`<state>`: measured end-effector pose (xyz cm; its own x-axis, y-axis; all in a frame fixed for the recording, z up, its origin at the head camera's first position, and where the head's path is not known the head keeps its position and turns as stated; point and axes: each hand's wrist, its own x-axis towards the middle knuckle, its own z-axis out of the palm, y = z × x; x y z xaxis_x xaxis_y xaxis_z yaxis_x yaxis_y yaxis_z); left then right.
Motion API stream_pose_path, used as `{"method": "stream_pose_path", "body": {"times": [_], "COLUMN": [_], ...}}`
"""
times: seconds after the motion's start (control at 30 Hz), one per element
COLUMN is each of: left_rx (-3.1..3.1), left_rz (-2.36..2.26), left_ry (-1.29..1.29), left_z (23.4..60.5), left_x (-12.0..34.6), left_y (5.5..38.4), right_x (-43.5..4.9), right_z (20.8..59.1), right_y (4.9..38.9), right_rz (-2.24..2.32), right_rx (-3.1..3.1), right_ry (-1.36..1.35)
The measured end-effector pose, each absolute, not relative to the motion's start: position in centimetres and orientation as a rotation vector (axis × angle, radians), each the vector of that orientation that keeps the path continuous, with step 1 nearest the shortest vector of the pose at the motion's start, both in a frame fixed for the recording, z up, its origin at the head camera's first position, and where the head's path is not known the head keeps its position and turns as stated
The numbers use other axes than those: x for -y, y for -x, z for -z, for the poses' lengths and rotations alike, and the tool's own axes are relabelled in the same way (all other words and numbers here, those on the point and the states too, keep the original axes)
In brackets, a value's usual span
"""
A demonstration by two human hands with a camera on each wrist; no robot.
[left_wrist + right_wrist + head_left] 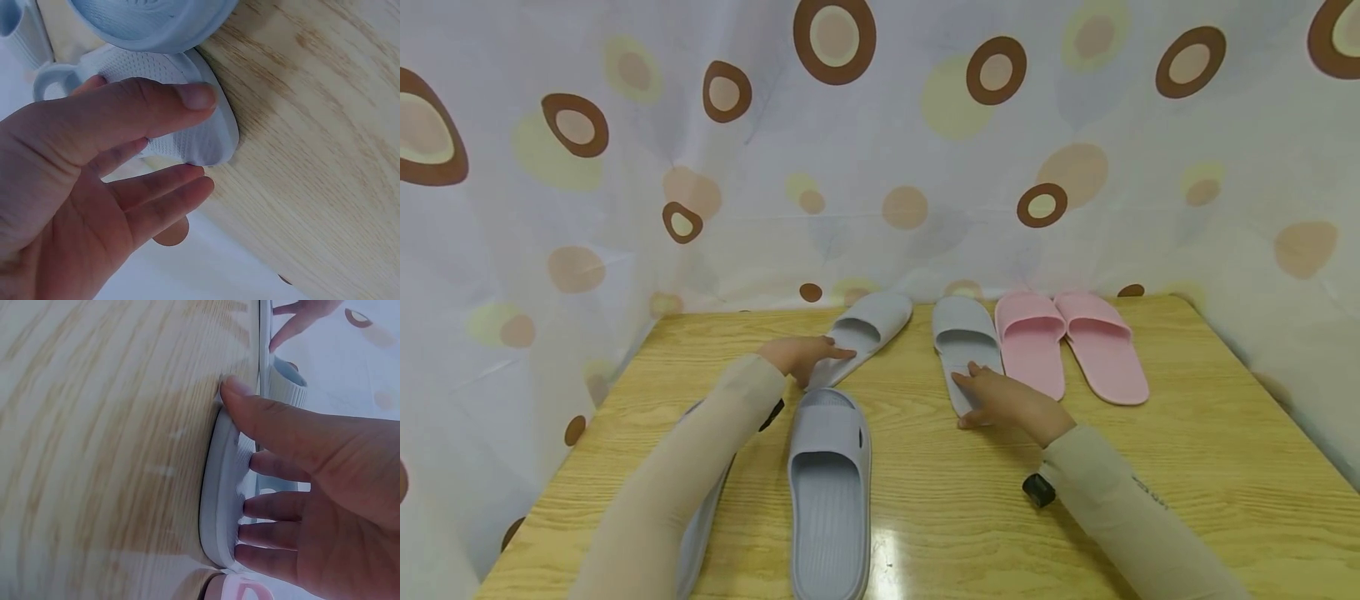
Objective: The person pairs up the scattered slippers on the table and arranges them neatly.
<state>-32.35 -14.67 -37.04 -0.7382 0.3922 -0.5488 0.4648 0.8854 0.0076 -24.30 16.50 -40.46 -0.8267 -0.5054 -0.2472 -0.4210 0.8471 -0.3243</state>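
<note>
Slippers in pink (1032, 354) lie just beside the right hand (1006, 398).

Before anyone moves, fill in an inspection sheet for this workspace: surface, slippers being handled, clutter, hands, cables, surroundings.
Surface: wood-grain table, with glare near the front.
Slippers being handled: left pale slipper at the back, slanted; right pale slipper at the back, straighter.
Clutter: pink slippers at back right; purplish-grey slipper in front; another slipper mostly hidden by the left sleeve.
Left hand: at the heel of the left pale slipper; contact unclear.
Right hand: fingertips touching the right pale slipper.
Cables: nothing seen.
Surroundings: spotted cloth behind and at both sides.
</note>
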Motion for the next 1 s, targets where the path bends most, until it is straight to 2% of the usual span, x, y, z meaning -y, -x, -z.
{"method": "stream_pose_path", "body": {"times": [1.0], "left_rx": [-2.489], "left_rz": [0.213], "left_ry": [-0.632], "left_z": [36.9], "left_x": [11.6], "left_y": [33.1], "right_x": [-16.5], "right_z": [40.0], "right_y": [24.3], "right_rz": [0.354], "right_rx": [-2.690], "right_ry": [0.664]}}
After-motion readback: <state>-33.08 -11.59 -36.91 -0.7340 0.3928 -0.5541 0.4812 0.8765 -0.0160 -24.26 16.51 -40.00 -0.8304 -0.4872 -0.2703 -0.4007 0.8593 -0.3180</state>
